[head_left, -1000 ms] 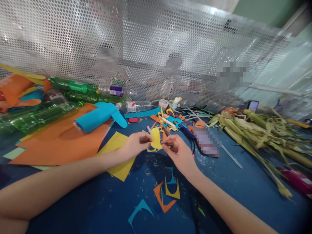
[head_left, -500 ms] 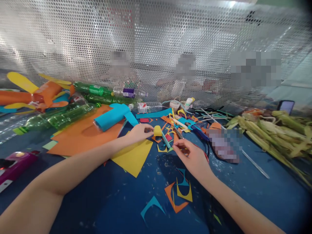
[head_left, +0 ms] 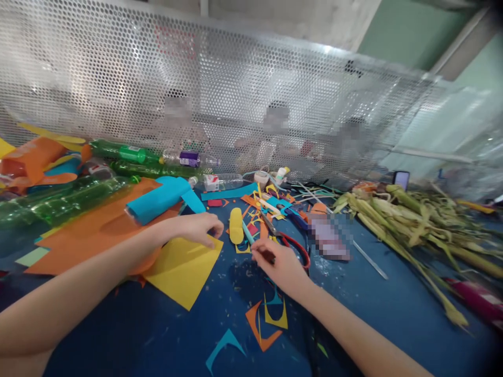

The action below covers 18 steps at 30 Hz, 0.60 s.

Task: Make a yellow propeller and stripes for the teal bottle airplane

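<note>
My right hand (head_left: 277,262) pinches the end of a light blue straw (head_left: 248,233). A rounded yellow paper strip (head_left: 236,226) is at the straw's far end; whether the two are joined I cannot tell. Just left of it, my left hand (head_left: 200,228) holds nothing, its fingers loosely bent and apart. Beneath that hand lies a yellow paper sheet (head_left: 184,275). Scissors with red handles (head_left: 296,248) rest behind my right hand, partly hidden by it. Cut paper scraps in orange, yellow and blue surround the scissors.
A blue paper-wrapped bottle (head_left: 157,201) lies on orange paper (head_left: 94,235) at left. Green bottles (head_left: 84,196) lie behind. Corn husks (head_left: 393,220) are piled at right, near a phone (head_left: 401,180). Orange offcuts (head_left: 261,335) lie in front. People sit beyond a perforated screen (head_left: 236,94).
My left hand has let go of the yellow paper strip and drawn back left. The strip now shows its flat side beside the straw. The view has swung to the right.
</note>
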Each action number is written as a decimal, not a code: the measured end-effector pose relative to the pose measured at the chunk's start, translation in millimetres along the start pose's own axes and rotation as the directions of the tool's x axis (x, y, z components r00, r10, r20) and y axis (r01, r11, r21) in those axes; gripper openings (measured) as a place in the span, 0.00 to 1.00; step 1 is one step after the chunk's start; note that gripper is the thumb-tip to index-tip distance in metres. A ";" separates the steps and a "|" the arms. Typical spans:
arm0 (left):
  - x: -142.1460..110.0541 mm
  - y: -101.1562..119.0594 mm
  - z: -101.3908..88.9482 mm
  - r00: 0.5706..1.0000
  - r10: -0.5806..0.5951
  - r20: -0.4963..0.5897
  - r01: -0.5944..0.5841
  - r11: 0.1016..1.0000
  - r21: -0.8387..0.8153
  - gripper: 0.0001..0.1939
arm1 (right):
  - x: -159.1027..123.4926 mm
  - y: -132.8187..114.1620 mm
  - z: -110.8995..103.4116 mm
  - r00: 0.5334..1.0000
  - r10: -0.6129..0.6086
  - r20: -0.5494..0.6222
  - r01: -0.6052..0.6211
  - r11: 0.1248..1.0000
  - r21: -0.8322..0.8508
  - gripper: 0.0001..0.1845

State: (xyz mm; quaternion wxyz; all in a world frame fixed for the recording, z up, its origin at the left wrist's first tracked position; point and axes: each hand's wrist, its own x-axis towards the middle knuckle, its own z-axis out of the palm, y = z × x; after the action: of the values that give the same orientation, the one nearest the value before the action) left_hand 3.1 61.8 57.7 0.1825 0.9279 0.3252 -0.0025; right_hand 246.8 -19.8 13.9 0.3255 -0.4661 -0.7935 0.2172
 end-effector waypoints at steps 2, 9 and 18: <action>0.8 5.8 -0.7 0.999 0.051 0.005 -0.050 0.992 -0.116 0.05 | -1.9 -3.4 0.6 0.998 -0.047 0.037 0.048 0.999 -0.019 0.06; 0.8 39.3 13.9 0.984 0.162 -0.074 -0.177 0.936 -0.304 0.14 | -7.8 -12.3 0.8 0.938 -0.307 0.161 0.337 0.917 -0.215 0.17; 5.9 57.2 27.2 0.940 0.160 -0.300 -0.192 0.978 -0.078 0.15 | -4.2 -0.8 5.0 0.918 -0.370 0.144 0.396 0.876 -0.274 0.07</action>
State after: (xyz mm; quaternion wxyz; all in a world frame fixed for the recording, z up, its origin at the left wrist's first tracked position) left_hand 45.4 14.8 50.9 0.1811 0.9323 0.2640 0.1684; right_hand 244.2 -24.2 9.7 0.2532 -0.3334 -0.9070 0.0464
